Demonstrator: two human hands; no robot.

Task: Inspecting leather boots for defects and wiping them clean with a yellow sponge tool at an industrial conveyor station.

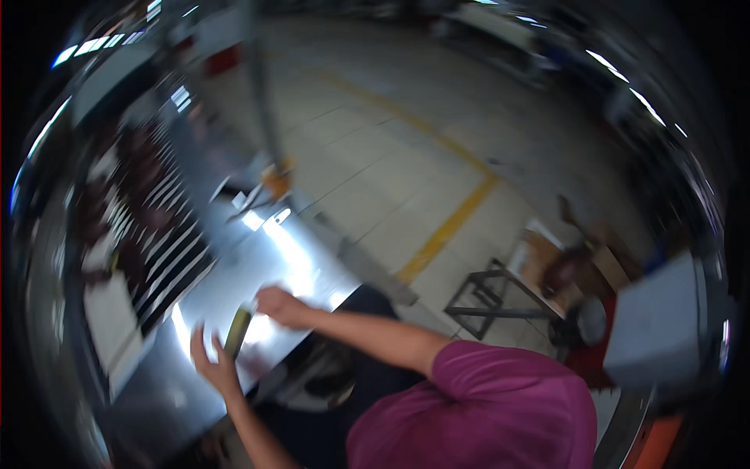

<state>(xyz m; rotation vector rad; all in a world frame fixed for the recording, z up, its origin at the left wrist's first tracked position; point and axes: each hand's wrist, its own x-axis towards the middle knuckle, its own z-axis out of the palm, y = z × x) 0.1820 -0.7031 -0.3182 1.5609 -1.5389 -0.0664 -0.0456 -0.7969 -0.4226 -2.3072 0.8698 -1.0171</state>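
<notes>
Over the shiny metal tabletop, a yellow-green cylinder-like piece, perhaps a roll seen edge-on, stands tilted between my hands. Its lower end rests against my left hand, which seems to hold it near the palm while two fingers stretch upward. Close to the piece's upper end is my right hand, its fingers closed in a pinch. Whatever those fingers hold is too small and blurred to name. The metal tabletop spreads beneath both hands.
Left of the tabletop lies a dark and white striped conveyor-like surface with brownish-red items. An orange part stands at the table's far end. To the right are a dark metal frame, a cardboard box and a grey box.
</notes>
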